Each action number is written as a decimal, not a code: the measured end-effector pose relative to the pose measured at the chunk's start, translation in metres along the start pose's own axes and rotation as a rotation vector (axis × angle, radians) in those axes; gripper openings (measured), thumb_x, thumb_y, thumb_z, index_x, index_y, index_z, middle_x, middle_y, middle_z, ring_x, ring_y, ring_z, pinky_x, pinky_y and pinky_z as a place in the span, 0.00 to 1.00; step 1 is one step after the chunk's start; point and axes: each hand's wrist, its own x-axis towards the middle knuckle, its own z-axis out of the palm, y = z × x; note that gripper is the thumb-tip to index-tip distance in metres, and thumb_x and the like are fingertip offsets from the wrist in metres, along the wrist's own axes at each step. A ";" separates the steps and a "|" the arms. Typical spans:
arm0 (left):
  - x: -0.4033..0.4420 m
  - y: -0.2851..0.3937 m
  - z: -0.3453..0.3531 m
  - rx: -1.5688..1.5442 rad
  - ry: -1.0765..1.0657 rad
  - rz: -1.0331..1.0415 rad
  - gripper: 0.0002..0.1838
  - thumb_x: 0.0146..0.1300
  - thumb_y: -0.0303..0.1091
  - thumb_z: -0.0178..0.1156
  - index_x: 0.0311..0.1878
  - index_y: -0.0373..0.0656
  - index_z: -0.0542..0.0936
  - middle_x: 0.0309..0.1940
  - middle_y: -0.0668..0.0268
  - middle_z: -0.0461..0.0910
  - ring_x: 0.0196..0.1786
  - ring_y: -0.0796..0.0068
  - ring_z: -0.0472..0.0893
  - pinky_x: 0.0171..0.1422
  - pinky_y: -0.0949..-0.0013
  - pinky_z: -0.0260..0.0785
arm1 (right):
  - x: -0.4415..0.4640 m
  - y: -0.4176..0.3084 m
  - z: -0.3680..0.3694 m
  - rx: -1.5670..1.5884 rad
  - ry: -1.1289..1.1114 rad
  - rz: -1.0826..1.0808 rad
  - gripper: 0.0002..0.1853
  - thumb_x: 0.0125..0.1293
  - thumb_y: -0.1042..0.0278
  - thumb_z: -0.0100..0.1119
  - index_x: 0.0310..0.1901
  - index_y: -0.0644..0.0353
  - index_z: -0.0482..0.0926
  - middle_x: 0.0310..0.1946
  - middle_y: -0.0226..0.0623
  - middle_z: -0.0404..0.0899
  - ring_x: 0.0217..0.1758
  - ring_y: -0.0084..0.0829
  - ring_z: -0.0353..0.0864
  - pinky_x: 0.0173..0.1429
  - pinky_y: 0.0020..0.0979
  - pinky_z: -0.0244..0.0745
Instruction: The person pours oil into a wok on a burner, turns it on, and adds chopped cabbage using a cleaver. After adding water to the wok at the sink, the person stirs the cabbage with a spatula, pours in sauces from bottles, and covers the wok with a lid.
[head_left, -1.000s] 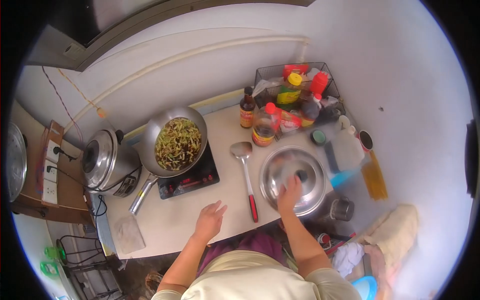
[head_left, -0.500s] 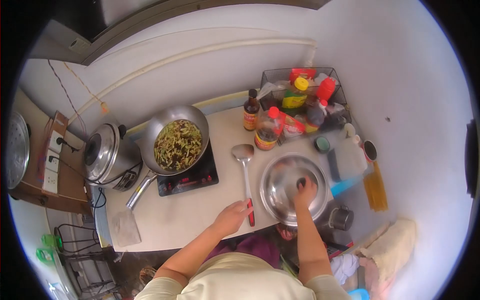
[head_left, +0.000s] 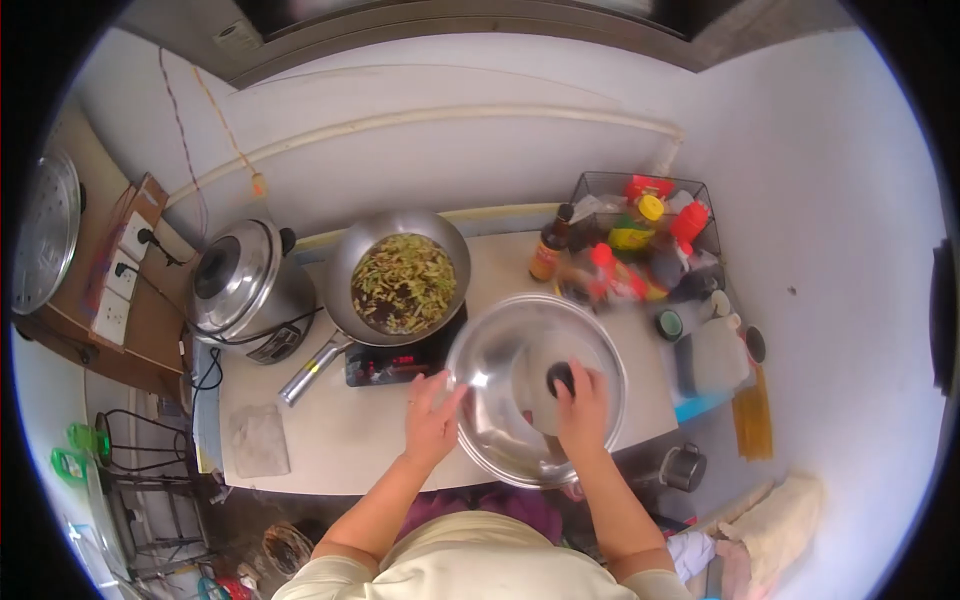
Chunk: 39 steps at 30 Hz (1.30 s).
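Observation:
My right hand (head_left: 583, 412) grips the black knob (head_left: 560, 378) of a large shiny metal lid (head_left: 500, 430), which hangs over the counter, to the right of the pan. At the lid's left edge is my left hand (head_left: 432, 418), its fingers spread and nothing seen in them. A metal pan (head_left: 340, 290) holds chopped green food in dark liquid (head_left: 405, 283) and stands on a black induction cooker (head_left: 385, 366). The pan's handle (head_left: 313, 372) points toward the front left. The spatula is hidden behind the lid.
A rice cooker (head_left: 240, 285) stands left of the pan, beside a power strip (head_left: 122, 270). A grey cloth (head_left: 259, 441) lies at the counter's front left. Sauce bottles (head_left: 548, 243) and a wire basket (head_left: 712, 232) are at the back right, near a green-lined cup (head_left: 668, 323).
My right hand has taken hold of the knob and the lid has moved up and left off the counter, now covering the spatula. My left hand has moved off the spatula handle. The view has shifted.

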 end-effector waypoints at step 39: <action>-0.026 -0.101 -0.123 -0.324 0.123 -0.313 0.21 0.52 0.22 0.56 0.51 0.45 0.78 0.57 0.56 0.73 0.61 0.55 0.69 0.68 0.53 0.53 | 0.001 -0.189 0.190 0.386 -0.103 -0.325 0.26 0.58 0.65 0.59 0.58 0.64 0.68 0.59 0.50 0.67 0.61 0.50 0.66 0.64 0.45 0.60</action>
